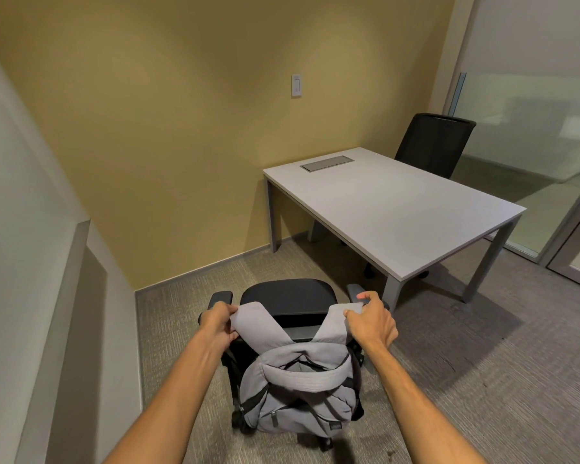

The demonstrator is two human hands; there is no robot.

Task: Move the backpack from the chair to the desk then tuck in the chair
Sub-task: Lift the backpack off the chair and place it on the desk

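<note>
A grey backpack hangs at the back of a black office chair, its two wide shoulder straps spread upward in a V. My left hand grips the left strap near its top. My right hand grips the top of the right strap, close to the chair's right armrest. The chair stands on the carpet, pulled away from the light grey desk, which is further ahead and to the right.
A second black mesh chair stands behind the desk by a glass wall. A cable hatch is set in the desk top. A yellow wall lies ahead, a pale partition on the left.
</note>
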